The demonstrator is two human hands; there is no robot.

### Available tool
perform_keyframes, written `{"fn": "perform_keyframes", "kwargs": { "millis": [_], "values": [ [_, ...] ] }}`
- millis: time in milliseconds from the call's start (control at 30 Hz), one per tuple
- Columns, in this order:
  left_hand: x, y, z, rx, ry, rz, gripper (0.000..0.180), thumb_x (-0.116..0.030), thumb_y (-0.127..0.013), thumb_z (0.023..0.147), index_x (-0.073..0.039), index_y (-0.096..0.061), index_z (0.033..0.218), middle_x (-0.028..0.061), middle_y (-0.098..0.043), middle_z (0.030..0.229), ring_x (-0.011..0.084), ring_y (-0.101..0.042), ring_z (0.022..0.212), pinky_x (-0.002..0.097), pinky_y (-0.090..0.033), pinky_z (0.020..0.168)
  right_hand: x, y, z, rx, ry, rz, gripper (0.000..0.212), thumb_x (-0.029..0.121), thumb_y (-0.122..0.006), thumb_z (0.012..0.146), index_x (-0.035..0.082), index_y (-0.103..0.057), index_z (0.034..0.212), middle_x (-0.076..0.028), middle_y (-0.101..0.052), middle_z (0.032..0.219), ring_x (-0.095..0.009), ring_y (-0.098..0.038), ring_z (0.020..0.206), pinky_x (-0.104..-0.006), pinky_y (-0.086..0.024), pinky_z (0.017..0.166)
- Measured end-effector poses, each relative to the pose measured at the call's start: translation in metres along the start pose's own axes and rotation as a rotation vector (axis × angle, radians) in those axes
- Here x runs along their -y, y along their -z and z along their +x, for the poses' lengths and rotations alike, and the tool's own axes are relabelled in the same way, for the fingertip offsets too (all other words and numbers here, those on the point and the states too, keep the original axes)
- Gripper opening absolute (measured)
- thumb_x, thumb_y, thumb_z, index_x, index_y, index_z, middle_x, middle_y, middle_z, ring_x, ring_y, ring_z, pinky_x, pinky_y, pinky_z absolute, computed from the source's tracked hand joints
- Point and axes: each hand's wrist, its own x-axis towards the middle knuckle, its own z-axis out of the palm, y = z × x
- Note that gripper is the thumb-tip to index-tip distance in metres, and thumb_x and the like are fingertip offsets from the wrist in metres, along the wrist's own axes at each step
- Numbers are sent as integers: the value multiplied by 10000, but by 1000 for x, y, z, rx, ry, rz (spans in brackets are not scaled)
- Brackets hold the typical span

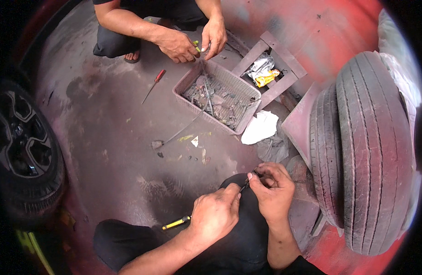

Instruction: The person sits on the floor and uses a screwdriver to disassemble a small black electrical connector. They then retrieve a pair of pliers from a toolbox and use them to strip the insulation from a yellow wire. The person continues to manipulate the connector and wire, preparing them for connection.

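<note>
Above my raised knee, my left hand [216, 211] is closed with its fingertips round a thin dark piece [244, 185]. My right hand [274, 189] pinches the other end of it; its kind is too small to make out. A yellow and black stick-shaped tool [176, 222] shows beside my left wrist; whether the hand grips it or it lies behind is unclear. Across from me, a co-worker's hands [181, 46] hold a small yellow-green tool [196, 45] and a thin strand over a basket [185, 104]. A dark cable [187, 126] runs from the basket to a grey plug-like end [157, 144].
A red-handled screwdriver [159, 76] lies on the floor. Debris fills part of the basket. Two tyres [373, 151] stand at right, near a white cloth [260, 127] and a wooden frame [279, 89]. A wheel [25, 137] is at left. Small scraps [195, 141] lie ahead.
</note>
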Motion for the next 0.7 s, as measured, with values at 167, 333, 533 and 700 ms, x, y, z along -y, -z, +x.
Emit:
{"fn": "perform_keyframes", "kwargs": {
  "millis": [167, 333, 533, 700],
  "values": [
    [-2, 3, 4, 63, 9, 43, 112, -113, -613, 887, -44, -610, 976, 177, -644, 716, 399, -650, 679, 484, -520, 610, 8, -2, 0, -40, -78, 39, 173, -33, -773, 746, -37, -665, 880, -93, -634, 958, -149, -639, 829, -266, -533, 697],
    [-3, 7, 8, 73, 135, -22, 123, -128, -621, 886, -31, -615, 962, 193, -646, 729, 409, -649, 690, 487, -518, 614, 8, -3, -1, -15, -91, 61, 165, -42, -757, 760, -37, -666, 897, -95, -632, 981, -155, -639, 863, -268, -537, 706],
    [-3, 17, 15, 94, 268, -165, 213, -177, -658, 895, -14, -645, 1032, 228, -681, 849, 364, -698, 828, 423, -540, 728, 0, 4, -3, -25, -170, 134, 177, -58, -736, 771, -37, -669, 933, -96, -639, 1033, -159, -627, 948, -276, -514, 805],
    [6, 18, 35, 208, 157, -233, 275, -232, -688, 898, -15, -676, 1068, 202, -700, 893, 300, -704, 879, 392, -528, 767, -6, 7, -2, 28, -192, 232, 165, -36, -728, 794, -30, -678, 951, -95, -651, 1044, -162, -626, 980, -284, -494, 860]
  ]
}}
